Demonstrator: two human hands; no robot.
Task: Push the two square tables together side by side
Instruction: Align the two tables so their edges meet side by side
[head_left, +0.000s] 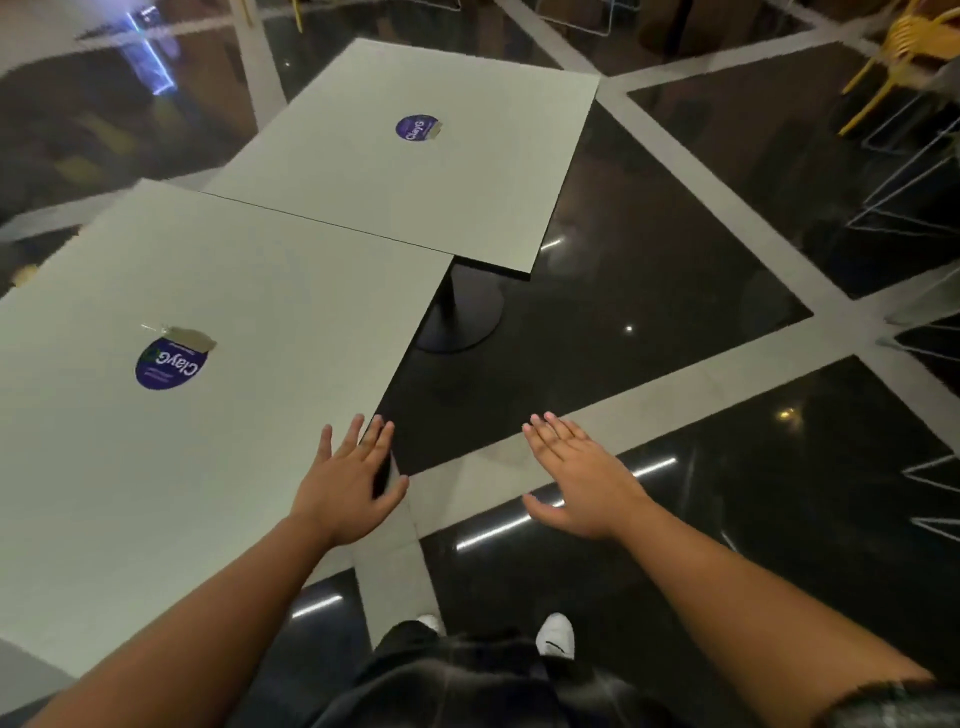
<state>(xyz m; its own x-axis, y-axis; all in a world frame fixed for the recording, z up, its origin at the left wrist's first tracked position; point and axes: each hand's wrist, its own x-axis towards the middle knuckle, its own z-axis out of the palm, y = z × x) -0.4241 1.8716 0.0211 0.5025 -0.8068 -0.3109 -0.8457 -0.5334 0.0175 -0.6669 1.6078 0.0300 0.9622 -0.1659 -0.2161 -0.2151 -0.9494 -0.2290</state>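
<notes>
Two pale square tables stand edge to edge, each with a round blue sticker. The near table (234, 426) fills the left half of the view. The far table (467, 171) touches its far edge along a thin seam but sits shifted to the right, so the corners do not line up. My left hand (348, 483) hovers with spread fingers over the near table's right edge; whether it touches the top I cannot tell. My right hand (582, 478) floats open over the floor, to the right of that table, holding nothing.
The far table's black pedestal base (462, 317) shows under its near corner. The floor is glossy black tile with pale strips. Yellow chairs (904, 57) and wire-frame stools (914, 176) stand at the right. My white shoes (556, 634) are at the bottom centre.
</notes>
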